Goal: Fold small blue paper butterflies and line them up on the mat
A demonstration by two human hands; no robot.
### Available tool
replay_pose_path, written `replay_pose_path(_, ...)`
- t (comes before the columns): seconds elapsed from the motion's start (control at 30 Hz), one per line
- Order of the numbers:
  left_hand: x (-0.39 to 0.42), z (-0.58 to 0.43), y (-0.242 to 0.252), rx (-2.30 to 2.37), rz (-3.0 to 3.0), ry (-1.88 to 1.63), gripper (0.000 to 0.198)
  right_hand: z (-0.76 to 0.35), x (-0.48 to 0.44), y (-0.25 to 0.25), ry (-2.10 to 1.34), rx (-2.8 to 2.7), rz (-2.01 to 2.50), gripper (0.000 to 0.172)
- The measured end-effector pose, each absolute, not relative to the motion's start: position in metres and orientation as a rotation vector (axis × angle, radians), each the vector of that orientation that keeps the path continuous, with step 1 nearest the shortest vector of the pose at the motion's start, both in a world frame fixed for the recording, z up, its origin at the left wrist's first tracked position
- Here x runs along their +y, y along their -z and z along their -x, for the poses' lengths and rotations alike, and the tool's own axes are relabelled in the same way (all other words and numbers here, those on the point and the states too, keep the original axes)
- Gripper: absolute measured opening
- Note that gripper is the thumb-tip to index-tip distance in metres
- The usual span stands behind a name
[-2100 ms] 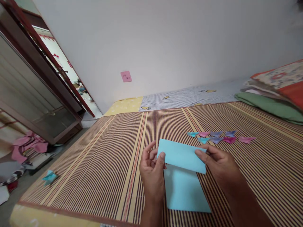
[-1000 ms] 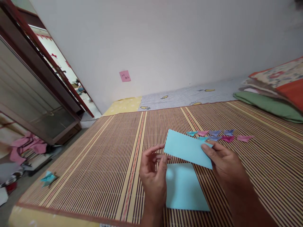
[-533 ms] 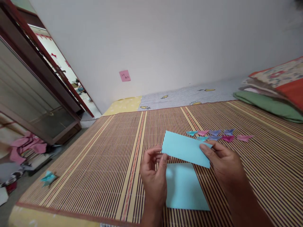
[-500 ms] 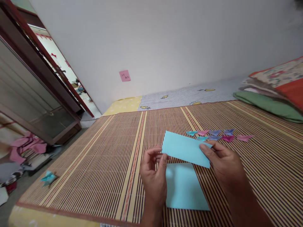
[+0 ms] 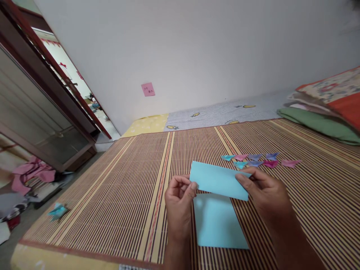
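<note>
- Head view: left hand [image 5: 180, 202] and right hand [image 5: 264, 191] each pinch one end of the blue paper rectangle [image 5: 216, 180], held up by the far edge of a blue sheet [image 5: 219, 225].
- Light, even grips should keep it uncreased.
- Striped mat [image 5: 118, 187] bears small folded papers [image 5: 270, 164]; beyond, a pink note [image 5: 148, 89] on a pale wall [image 5: 197, 45].

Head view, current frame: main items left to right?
Folded blue paper piece → pink wall note → left hand → held blue sheet → right hand → green fabric.
</note>
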State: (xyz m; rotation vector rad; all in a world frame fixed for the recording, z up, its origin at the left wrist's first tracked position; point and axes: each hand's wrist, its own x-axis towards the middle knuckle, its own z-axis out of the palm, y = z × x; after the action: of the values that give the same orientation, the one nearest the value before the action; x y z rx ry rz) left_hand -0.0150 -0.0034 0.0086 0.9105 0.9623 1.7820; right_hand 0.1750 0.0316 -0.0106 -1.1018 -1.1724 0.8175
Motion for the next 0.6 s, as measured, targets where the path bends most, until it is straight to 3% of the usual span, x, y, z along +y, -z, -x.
replay_pose_path(0.6, 0.000, 0.021, 0.000, 1.011, -0.886, -1.850, 0.016, -0.173, 0.025, 0.000, -0.815, -1.337, 1.021, 0.016)
